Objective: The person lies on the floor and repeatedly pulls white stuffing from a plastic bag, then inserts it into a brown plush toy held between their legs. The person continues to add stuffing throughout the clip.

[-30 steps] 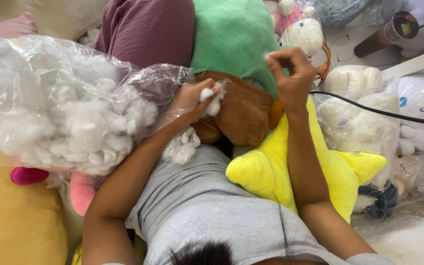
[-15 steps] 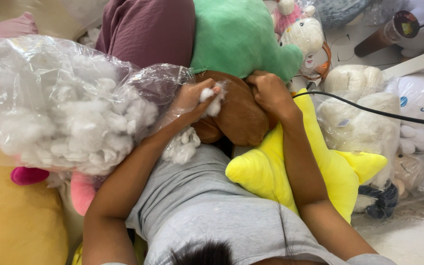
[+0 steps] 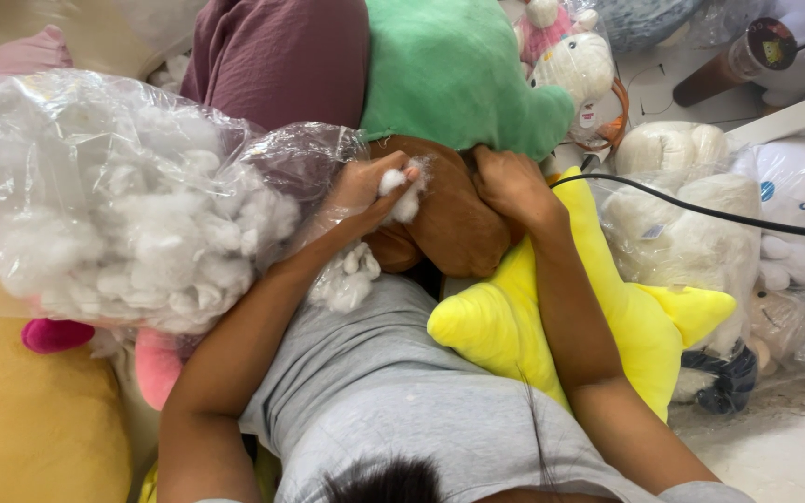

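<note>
Stuffing step, by the look of it. Pinching a little clump of white fluff (image 3: 401, 189) with the left hand (image 3: 365, 191), fingers closed tight round it, right up against the brown soft toy (image 3: 454, 233). Gripping the top of that brown toy with the right hand (image 3: 512, 182), fingers curled shut on the furry cloth. Brown toy resting in the lap, tucked under a big green soft toy (image 3: 449, 74) and beside a yellow star pillow (image 3: 552, 326). Hard to see any hole in the toy from here. To get the fluff in: hold the toy still, keep the pinch tight, push gently.

More fluff in a big clear bag (image 3: 114, 196) under the left arm. No desk here, just a heap of soft toys, a black cable (image 3: 701, 210), and pale floor (image 3: 775, 456) at the bottom right corner
</note>
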